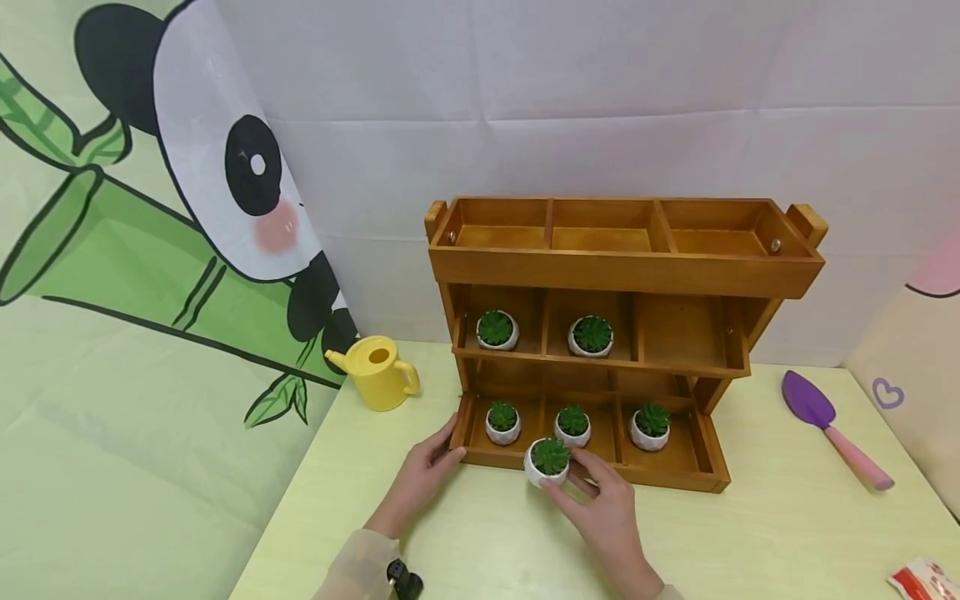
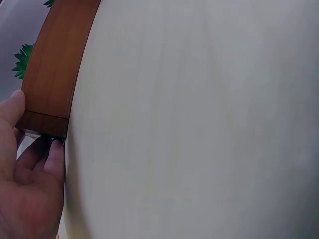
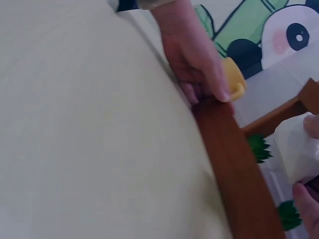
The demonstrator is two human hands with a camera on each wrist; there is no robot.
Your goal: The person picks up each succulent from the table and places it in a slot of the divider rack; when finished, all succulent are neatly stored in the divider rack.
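A three-tier wooden plant shelf (image 1: 626, 275) stands on the table, each tier split into compartments. My left hand (image 1: 422, 479) grips the front left corner of its bottom tier; in the left wrist view the thumb and fingers (image 2: 56, 162) lie on either side of that corner. Between thumb and fingers, my right hand (image 1: 606, 510) holds a small succulent in a white pot (image 1: 548, 463) just in front of the bottom tier. Behind it, one potted succulent (image 1: 573, 423) sits in the middle bottom compartment. In the right wrist view the held white pot (image 3: 297, 148) shows only partly.
Other potted succulents stand in the bottom left (image 1: 502, 422) and bottom right (image 1: 650, 427) compartments. Two more (image 1: 497, 330) are on the middle tier. A yellow watering can (image 1: 378, 375) stands left of the shelf. A purple trowel with pink handle (image 1: 836, 427) and a red-white packet (image 1: 924, 578) lie right.
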